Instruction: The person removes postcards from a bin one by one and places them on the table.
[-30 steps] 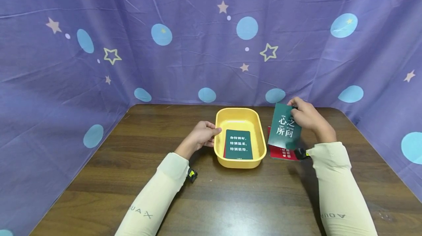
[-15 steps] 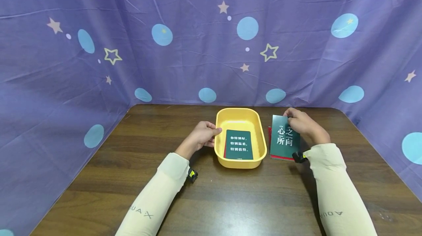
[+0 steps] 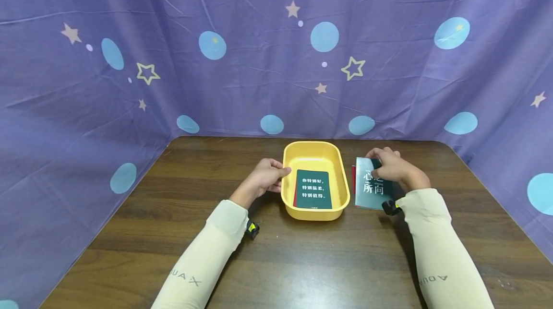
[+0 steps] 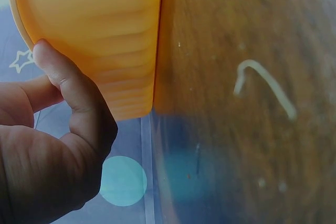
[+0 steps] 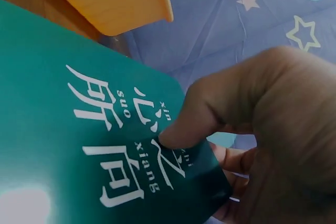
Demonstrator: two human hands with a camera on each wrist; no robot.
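My left hand [image 3: 264, 175] holds the left rim of a yellow plastic tray [image 3: 290, 155], thumb on the rim and fingers outside the wall. The left wrist view shows the thumb [image 4: 50, 59] at the tray's edge. Inside the tray lies a dark green card [image 3: 312, 189] with white Chinese writing, a red edge peeking out under it. To the tray's right, my right hand [image 3: 394, 167] pinches the far end of another green card [image 3: 367, 198]. In the right wrist view its thumb presses the printed face of that card [image 5: 47, 103], with fingers behind the edge.
A red card edge [image 3: 354, 179] shows beneath the green card on the right. Everything stands on a brown wooden table [image 3: 311, 256], shiny near the front. A purple curtain [image 3: 242, 83] with stars and blue spots hangs close behind the far edge.
The right hand has lowered its green card over the red one, which is now almost covered, and the thumb has moved further onto the card's face. Left hand and tray stay still.
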